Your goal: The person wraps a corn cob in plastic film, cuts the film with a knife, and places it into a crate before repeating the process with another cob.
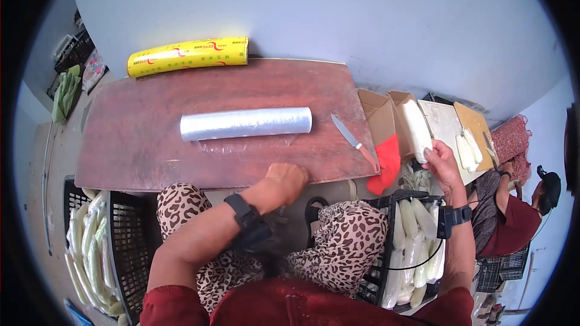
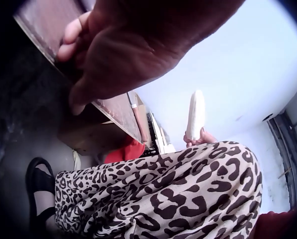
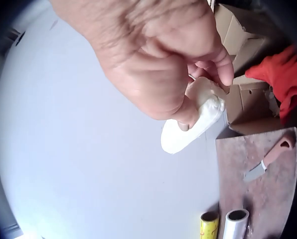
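My right hand (image 1: 444,166) grips the lower end of a long white vegetable (image 1: 415,127) and holds it up to the right of the table. In the right wrist view the thumb lies along the pale vegetable (image 3: 181,137), with the fingers round its near end. My left hand (image 1: 285,182) is at the table's front edge, loosely curled and holding nothing. Beyond it a roll of clear cling film (image 1: 246,124) lies across the table (image 1: 133,127). A knife (image 1: 353,142) with a pinkish handle lies near the table's right edge.
A yellow printed roll (image 1: 188,57) lies at the table's back edge. Black crates with wrapped pale vegetables stand at left (image 1: 90,247) and right (image 1: 417,229). A red cloth (image 1: 386,163) hangs by cardboard boxes (image 1: 377,115). Another person (image 1: 513,217) sits at far right.
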`<state>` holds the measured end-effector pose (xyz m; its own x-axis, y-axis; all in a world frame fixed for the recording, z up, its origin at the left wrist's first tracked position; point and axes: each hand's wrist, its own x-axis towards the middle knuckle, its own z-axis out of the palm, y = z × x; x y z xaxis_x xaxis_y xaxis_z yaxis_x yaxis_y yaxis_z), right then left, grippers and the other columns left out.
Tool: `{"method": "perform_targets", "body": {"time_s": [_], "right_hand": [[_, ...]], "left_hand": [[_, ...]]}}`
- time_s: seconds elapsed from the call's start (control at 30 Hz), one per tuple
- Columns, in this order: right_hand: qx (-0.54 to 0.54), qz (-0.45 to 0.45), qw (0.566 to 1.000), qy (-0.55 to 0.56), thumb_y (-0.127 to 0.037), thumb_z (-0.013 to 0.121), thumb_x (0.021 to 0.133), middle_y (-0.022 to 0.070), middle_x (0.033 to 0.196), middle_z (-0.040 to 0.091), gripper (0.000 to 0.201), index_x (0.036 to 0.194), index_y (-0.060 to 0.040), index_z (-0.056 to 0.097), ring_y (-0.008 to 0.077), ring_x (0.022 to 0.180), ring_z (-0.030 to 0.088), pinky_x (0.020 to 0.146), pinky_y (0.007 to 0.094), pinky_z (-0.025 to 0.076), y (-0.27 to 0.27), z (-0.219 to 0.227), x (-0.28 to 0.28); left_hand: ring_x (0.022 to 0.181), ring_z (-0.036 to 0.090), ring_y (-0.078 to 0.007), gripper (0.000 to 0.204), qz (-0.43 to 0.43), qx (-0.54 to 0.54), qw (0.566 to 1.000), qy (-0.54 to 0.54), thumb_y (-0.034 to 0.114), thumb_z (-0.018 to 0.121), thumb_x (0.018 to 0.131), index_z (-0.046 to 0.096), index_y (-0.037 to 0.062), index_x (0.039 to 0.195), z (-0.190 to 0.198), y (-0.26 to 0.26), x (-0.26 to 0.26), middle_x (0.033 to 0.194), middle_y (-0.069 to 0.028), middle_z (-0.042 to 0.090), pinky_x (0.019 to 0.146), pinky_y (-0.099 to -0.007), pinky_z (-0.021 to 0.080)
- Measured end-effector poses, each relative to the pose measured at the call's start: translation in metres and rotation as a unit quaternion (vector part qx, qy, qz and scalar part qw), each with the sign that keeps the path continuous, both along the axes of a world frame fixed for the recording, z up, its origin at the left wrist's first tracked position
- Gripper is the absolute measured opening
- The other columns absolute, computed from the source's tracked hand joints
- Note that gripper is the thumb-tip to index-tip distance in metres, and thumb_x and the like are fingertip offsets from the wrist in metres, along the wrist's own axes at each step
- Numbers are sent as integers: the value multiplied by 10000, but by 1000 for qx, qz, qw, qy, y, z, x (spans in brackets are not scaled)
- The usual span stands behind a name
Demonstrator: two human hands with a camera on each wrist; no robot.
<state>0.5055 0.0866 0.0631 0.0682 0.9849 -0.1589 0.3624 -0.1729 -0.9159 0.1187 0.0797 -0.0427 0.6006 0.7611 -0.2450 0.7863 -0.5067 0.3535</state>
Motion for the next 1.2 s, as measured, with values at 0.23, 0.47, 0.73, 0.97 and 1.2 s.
{"method": "perform_targets", "body": {"time_s": [0.23,0.47,0.73,0.97,1.2], "right_hand": [[18,268,929,-254,-70,658,855,30,962,620,311,1138,-1,551,93,836,595,706,251,493,10,45,-146],[160,483,775,-374,-181,692,817,150,1006,577,331,1068,-18,550,320,984,554,820,389,457,2,60,-252],[258,547,745,-283,-123,728,774,133,1047,543,469,1183,-19,521,327,993,546,850,406,462,-18,49,-306],[146,402,882,-200,-66,615,854,111,1016,592,343,1192,-29,565,251,893,583,793,343,475,17,4,-280],[137,382,828,-387,-41,541,865,214,1039,640,318,1181,-65,560,390,970,610,828,447,488,45,-64,-246]], "left_hand": [[734,640,-329,211,18,112,935,-336,214,660,865,611,11,892,87,-11,-49,797,-172,659,672,-408,508],[698,584,-187,402,150,-1,856,-494,393,613,924,614,-9,912,86,-6,-93,768,-103,624,623,-337,473],[711,632,-124,572,36,-501,682,-532,517,614,901,598,-4,1135,58,-28,-129,941,-71,641,613,-244,550],[785,621,-125,421,197,-394,735,-515,249,765,808,615,18,1126,54,-41,-153,896,-46,639,663,-277,537],[1032,608,-382,486,250,-52,938,-236,177,752,712,567,-9,1122,16,-34,-174,1076,-218,627,891,-420,478]]}}
